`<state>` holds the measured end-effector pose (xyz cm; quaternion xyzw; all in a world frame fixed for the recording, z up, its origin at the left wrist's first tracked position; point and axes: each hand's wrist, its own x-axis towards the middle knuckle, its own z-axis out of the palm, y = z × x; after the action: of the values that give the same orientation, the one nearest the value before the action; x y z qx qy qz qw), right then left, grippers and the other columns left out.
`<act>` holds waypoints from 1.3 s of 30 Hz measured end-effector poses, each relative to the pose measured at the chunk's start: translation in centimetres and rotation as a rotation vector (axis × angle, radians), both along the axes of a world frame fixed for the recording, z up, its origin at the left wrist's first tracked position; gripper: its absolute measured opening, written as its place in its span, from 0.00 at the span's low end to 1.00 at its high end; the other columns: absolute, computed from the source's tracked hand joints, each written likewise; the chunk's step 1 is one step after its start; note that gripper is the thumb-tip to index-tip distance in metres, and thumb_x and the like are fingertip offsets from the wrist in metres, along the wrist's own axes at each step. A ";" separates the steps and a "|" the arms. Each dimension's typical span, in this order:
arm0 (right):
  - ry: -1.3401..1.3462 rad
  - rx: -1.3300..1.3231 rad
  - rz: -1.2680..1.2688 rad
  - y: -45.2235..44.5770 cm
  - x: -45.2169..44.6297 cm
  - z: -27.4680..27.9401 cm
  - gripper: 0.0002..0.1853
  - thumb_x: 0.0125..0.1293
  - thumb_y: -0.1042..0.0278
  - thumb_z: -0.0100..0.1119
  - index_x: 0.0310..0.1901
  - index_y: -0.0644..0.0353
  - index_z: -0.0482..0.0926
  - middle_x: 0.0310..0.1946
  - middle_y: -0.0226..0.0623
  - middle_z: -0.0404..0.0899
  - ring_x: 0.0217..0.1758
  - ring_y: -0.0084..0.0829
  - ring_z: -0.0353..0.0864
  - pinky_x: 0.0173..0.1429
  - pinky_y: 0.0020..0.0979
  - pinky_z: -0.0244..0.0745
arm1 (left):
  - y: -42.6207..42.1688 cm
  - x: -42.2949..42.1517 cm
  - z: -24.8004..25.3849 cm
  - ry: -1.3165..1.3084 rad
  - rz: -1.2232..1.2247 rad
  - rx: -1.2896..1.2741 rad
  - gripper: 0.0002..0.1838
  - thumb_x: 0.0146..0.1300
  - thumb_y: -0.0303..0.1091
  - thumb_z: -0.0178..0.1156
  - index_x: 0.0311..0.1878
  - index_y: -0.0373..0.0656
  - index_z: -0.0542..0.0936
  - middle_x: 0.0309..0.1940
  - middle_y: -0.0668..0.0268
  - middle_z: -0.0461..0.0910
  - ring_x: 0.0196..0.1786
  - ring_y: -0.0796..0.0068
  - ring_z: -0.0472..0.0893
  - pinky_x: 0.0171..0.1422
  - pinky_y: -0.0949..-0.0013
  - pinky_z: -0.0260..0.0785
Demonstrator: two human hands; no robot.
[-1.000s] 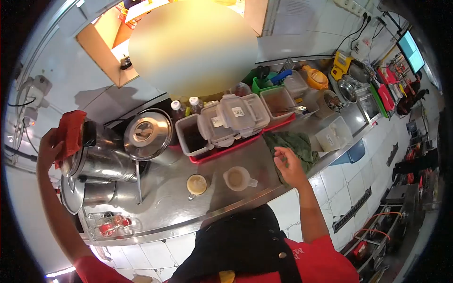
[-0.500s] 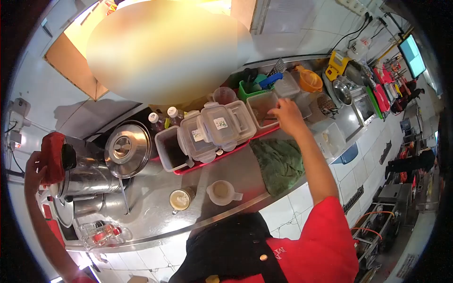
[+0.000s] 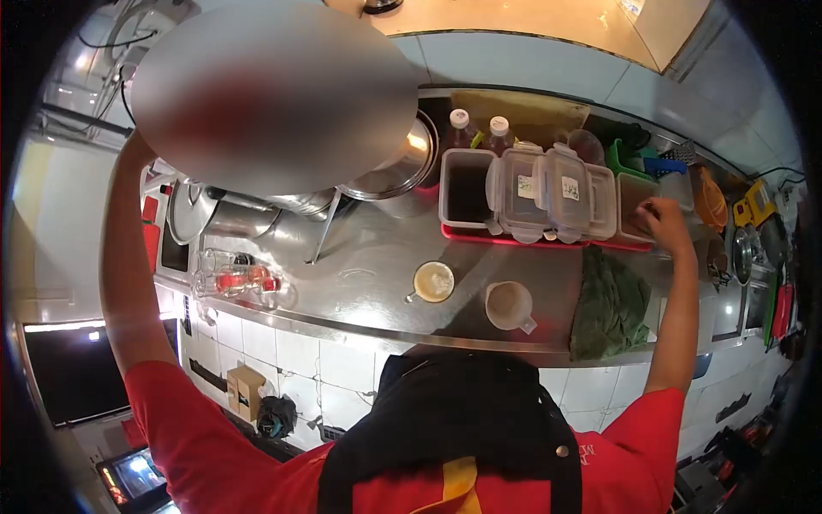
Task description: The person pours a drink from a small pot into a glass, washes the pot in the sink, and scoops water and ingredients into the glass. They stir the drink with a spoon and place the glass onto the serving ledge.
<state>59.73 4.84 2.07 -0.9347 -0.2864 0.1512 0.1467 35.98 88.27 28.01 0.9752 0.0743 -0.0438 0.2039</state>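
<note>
My right hand (image 3: 664, 224) is over an uncovered clear plastic tub (image 3: 635, 190), its fingers drawn together at the near rim. What they pinch, if anything, is too small to make out. At the far left my left forearm (image 3: 128, 248) reaches up, and a blurred patch with a reddish smear hides the hand. Lidded plastic tubs (image 3: 561, 193) with labels and a dark-filled tub (image 3: 468, 193) stand on a red tray (image 3: 467, 233). In front are a glass mug of frothy drink (image 3: 433, 281) and a plastic measuring cup (image 3: 509, 306).
A green cloth (image 3: 610, 304) lies by the counter's front edge. Several glasses (image 3: 231, 276) lie at the left, near metal pots (image 3: 390, 184). Two white-capped bottles (image 3: 462, 128) stand behind the tubs. An orange strainer (image 3: 709, 199) is at the right.
The view has swung left, moving the counter rightward in frame. My left hand, earlier on a red block-like thing, is now behind the blur. My right hand stays at the uncovered tub.
</note>
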 end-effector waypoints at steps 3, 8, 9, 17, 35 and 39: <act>-0.082 0.246 -0.251 -0.9 -2.5 1.4 0.11 0.74 0.65 0.60 0.47 0.64 0.85 0.33 0.43 0.86 0.36 0.33 0.86 0.45 0.35 0.77 | -2.8 -0.6 0.3 -0.124 -0.082 0.437 0.34 0.63 0.29 0.68 0.73 0.45 0.71 0.67 0.57 0.78 0.68 0.58 0.76 0.74 0.57 0.66; -0.332 0.433 -0.618 -1.6 -6.1 -0.7 0.18 0.78 0.56 0.56 0.47 0.65 0.85 0.32 0.37 0.86 0.33 0.27 0.83 0.38 0.32 0.76 | -7.1 -2.4 0.7 -0.389 -0.001 0.604 0.33 0.66 0.36 0.67 0.74 0.55 0.72 0.68 0.57 0.77 0.70 0.55 0.74 0.75 0.55 0.64; -0.457 0.351 -0.555 -1.7 -6.9 -1.0 0.19 0.79 0.55 0.55 0.49 0.64 0.86 0.33 0.35 0.87 0.32 0.25 0.83 0.36 0.32 0.75 | -7.7 -2.7 1.0 -0.513 -0.038 0.706 0.31 0.68 0.38 0.65 0.74 0.56 0.72 0.69 0.58 0.76 0.72 0.54 0.73 0.76 0.55 0.63; -0.661 0.622 -0.545 2.2 -16.3 8.3 0.17 0.81 0.59 0.54 0.54 0.64 0.84 0.37 0.36 0.87 0.34 0.22 0.82 0.39 0.25 0.78 | -20.7 -12.6 -5.7 -1.066 -0.123 0.722 0.21 0.55 0.27 0.70 0.54 0.48 0.82 0.53 0.65 0.84 0.54 0.59 0.81 0.61 0.57 0.67; 0.013 0.624 0.439 25.4 -26.5 -0.2 0.04 0.69 0.78 0.63 0.43 0.66 0.84 0.35 0.45 0.84 0.36 0.42 0.84 0.42 0.36 0.79 | -33.4 -26.5 -40.2 -0.501 0.550 -0.184 0.15 0.57 0.27 0.67 0.49 0.46 0.83 0.42 0.61 0.77 0.47 0.55 0.75 0.54 0.56 0.68; -0.011 0.647 0.488 27.1 -25.8 -2.7 0.04 0.68 0.78 0.62 0.43 0.66 0.83 0.33 0.45 0.83 0.34 0.42 0.83 0.41 0.36 0.78 | -34.4 -26.6 -41.4 -0.494 0.566 -0.168 0.13 0.61 0.29 0.66 0.49 0.44 0.83 0.40 0.59 0.74 0.46 0.55 0.74 0.53 0.56 0.67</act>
<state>33.95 31.99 -0.67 -0.7457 -0.5334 0.0785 0.3915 9.38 53.83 -13.44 0.8772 0.2853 0.2445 0.2988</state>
